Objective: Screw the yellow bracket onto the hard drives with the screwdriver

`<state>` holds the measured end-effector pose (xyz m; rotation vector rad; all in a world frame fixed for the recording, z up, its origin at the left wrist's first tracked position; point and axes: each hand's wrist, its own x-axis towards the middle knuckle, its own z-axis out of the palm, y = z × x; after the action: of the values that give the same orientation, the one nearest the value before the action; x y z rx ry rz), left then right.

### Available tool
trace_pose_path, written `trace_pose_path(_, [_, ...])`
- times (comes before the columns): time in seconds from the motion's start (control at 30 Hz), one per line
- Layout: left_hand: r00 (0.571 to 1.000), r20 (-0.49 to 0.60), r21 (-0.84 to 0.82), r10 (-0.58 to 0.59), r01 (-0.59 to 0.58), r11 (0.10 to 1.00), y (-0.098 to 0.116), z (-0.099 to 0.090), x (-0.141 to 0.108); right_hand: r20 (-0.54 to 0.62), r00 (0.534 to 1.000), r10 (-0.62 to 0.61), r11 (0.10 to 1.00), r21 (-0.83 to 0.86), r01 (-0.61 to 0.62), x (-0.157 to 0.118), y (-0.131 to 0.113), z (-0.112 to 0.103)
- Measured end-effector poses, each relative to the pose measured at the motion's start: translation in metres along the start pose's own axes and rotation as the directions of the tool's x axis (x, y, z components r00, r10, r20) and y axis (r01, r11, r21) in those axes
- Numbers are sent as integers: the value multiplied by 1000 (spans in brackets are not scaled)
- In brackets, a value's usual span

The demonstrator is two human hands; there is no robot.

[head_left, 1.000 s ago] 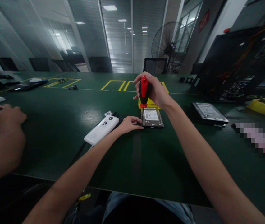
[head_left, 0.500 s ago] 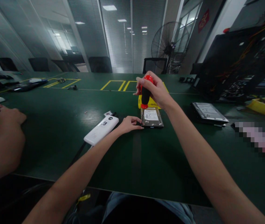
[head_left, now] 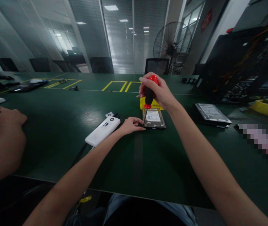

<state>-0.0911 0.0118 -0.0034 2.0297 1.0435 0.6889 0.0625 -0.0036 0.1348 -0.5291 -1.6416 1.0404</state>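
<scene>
Red and black plastic in the right grip (head_left: 154, 89): a screwdriver (head_left: 149, 94), nearly upright, with fingers wrapped closed around the handle and the thumb up by the red end. Points its thin shaft down to the near left corner of a hard drive (head_left: 153, 116), flat on the green surface (head_left: 115, 166), label up, just in front of a yellow item (head_left: 143, 102). At that same corner, the left grip (head_left: 132, 125), thumb and forefinger slightly parted, tips at the edge; too small to tell about anything pinched between them.

Seems light and stiff, that screwdriver, and thick enough in the handle for a firm twist; best held around the black waist. Looks liable to slip sideways under uneven pressure. As for the hard drive, probably dense, rigid, smooth-cased and sensitive to knocks; best taken by both side edges. Could skate without a steadying fingertip.
</scene>
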Motion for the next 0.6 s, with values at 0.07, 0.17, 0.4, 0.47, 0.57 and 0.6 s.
trace_pose_path(0.07, [1000, 6, 14, 4, -4, 1000, -1, 0, 0, 2, 1000, 4, 1000, 2, -4, 0, 0, 0])
trace_pose_path(0.17, [1000, 16, 22, 5, -6, 1000, -2, 0, 1, 3, 1000, 23, 1000, 10, -23, 1, 1, 1])
trace_pose_path(0.4, [1000, 3, 15, 7, -7, 1000, -3, 1, 1, 12, 1000, 1, 1000, 21, -1, 1, 3, 0])
trace_pose_path(0.47, [1000, 2, 13, 4, -4, 1000, -2, 0, 1, 5, 1000, -1, 1000, 16, 1, 2, 5, -1])
trace_pose_path(0.57, [1000, 11, 16, -4, 4, 1000, -1, 0, 0, -3, 1000, 8, 999, 39, -8, 3, 8, -2])
trace_pose_path(0.6, [1000, 13, 15, -5, 4, 1000, 0, -1, 0, 7, 1000, 12, 998, 60, -13, 3, 8, -2])
